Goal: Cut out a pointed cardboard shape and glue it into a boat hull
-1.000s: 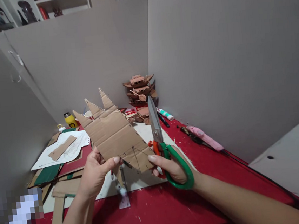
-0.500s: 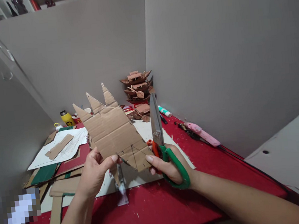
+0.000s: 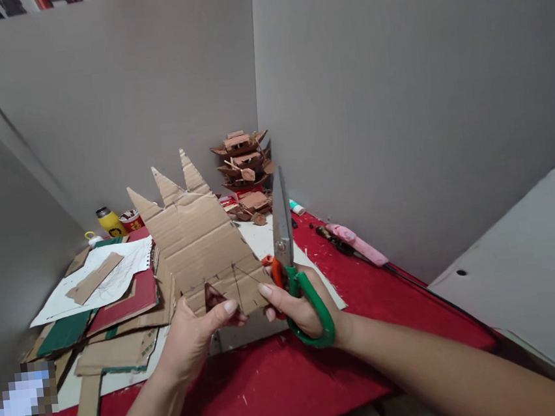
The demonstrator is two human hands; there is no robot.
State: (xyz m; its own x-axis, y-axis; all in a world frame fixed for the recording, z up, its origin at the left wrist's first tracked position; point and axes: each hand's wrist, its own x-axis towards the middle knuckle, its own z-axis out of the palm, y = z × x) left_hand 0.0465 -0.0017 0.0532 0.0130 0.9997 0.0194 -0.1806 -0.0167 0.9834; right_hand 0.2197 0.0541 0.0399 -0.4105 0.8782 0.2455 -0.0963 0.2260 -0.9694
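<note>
Cardboard piece (image 3: pixel 192 239) with three spikes along its top is held tilted above the red bench (image 3: pixel 261 399). To its left lie scraps (image 3: pixel 114 351) and a white sheet (image 3: pixel 137 253). The left hand (image 3: pixel 189 334) grasps the piece's lower left part, thumb in front. Drawn lines (image 3: pixel 236 284) cross the lower portion. The right hand (image 3: pixel 304 310) pinches the lower right corner while gripping scissors (image 3: pixel 284 245), blades upward. The step in hand looks like checking the marks; cutting there would call for freeing that corner and swinging the blades onto a line.
</note>
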